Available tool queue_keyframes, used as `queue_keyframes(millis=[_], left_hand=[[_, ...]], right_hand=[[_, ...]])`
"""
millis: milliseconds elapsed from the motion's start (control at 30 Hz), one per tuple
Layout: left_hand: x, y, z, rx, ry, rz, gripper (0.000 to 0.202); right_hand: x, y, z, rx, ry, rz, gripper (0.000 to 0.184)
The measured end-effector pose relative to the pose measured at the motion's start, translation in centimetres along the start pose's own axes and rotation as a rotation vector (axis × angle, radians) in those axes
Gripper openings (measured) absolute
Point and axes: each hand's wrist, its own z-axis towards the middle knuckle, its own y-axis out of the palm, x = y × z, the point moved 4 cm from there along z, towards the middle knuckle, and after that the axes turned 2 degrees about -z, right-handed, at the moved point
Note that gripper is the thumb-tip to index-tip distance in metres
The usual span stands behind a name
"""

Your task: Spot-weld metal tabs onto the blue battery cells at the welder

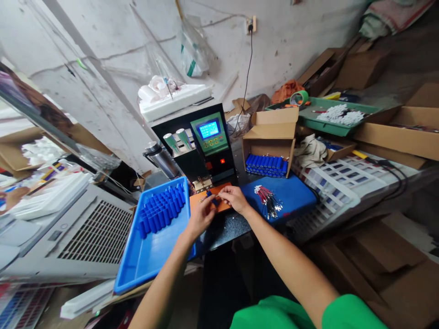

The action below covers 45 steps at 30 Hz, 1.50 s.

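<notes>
Left hand (202,214) pinches one blue cell (214,199) over orange plate (223,207); right hand (232,197) pinches small piece (217,195) beside it, too tiny to identify. Cell looks light, stiff, slick; best taken round its sides. Beyond fingers: one machine (214,148), two green cylinders (184,140). Left of fingers: one tray (151,258), tray cells (162,209) too many to count. Right: one box (274,131), one lead bundle (268,200).

A cluttered workroom against a scuffed, off-white wall (113,27).
A black cord (247,75) hangs from a wall socket (254,23), near a clear plastic bag (195,48); a grey post (102,68) slants across the left. A pale grille-fronted appliance (94,228) stands left of the dark, speckled counter (228,230), cardboard boxes (363,68) crowd the right, and light dims toward the upper right corner.
</notes>
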Motion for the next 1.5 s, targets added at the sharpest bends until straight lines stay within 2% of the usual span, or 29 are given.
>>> queue_keyframes(millis=[100, 233, 333, 433, 533, 767, 1133, 1333, 1500], left_hand=[[0.1, 0.2, -0.1, 0.041, -0.025, -0.039, 0.047], [-0.4, -0.1, -0.1, 0.043, -0.129, -0.147, 0.038], [-0.9, -0.7, 0.6, 0.084, -0.187, -0.195, 0.033], [-1.3, -0.9, 1.6, 0.083, -0.186, -0.187, 0.029], [-1.5, -0.6, 2.3, 0.071, -0.183, -0.163, 0.029], [-2.0, 0.6, 2.1, 0.120, -0.240, -0.294, 0.031], [-2.2, 1.0, 1.7, 0.171, -0.215, -0.215, 0.022], [-1.8, 1.0, 1.6, 0.175, -0.156, -0.206, 0.022], [-1.7, 1.0, 1.6, 0.193, -0.136, -0.195, 0.021]], right_hand=[[0.1, -0.3, 0.1, 0.033, 0.046, 0.032, 0.023], [0.2, -0.4, 0.2, 0.057, 0.050, 0.041, 0.025], [0.4, -0.3, 0.4, 0.064, 0.028, 0.008, 0.024], [0.4, -0.3, 0.4, 0.070, 0.004, -0.039, 0.025], [0.3, -0.2, 0.3, 0.069, -0.019, -0.064, 0.025], [0.3, -0.1, 0.5, 0.098, -0.066, -0.101, 0.022], [-0.1, 0.6, 0.5, 0.151, 0.000, -0.096, 0.018], [-0.4, 1.9, 1.2, 0.146, -0.035, -0.120, 0.019], [0.2, 2.2, 1.6, 0.137, -0.092, -0.264, 0.020]])
